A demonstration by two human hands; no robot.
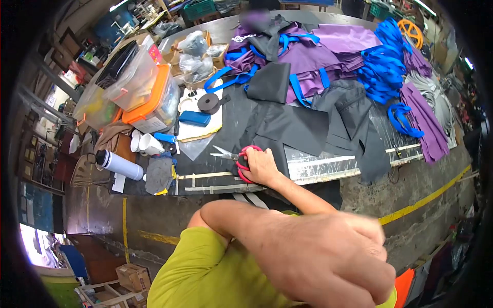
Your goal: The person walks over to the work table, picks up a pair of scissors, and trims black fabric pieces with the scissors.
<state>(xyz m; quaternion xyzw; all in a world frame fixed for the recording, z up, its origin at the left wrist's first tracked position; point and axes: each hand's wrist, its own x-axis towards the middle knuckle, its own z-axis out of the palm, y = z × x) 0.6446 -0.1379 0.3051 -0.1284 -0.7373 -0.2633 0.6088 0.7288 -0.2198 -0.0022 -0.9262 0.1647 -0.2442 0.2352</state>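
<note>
At the left of the table we have a pale bottle lying tilted near the edge, with a grey cloth just to its right. White cups lie behind these, and an orange-lidded box stands farther back. Next comes a blue case, with a roll of dark tape just beyond it.

Near the middle of the near edge we find the scissors, blades parted and pointing left; we see no cloth between them. Our right hand is closed around their red handles. Black cloth spreads in overlapping pieces to the right and beyond.

Our left hand is farther right, well apart from the scissors, blurred and close to us across the body. Its fingers look curled, but the palm is hidden, so we cannot tell whether it holds anything. Purple cloth lies at the far side, with a heap of blue straps to its right.

We judge the step in hand to be handling the scissors, whether taking them up or putting them down. Either way, the next move calls for a secure hold on the handles and the left hand clear of the blades.
</note>
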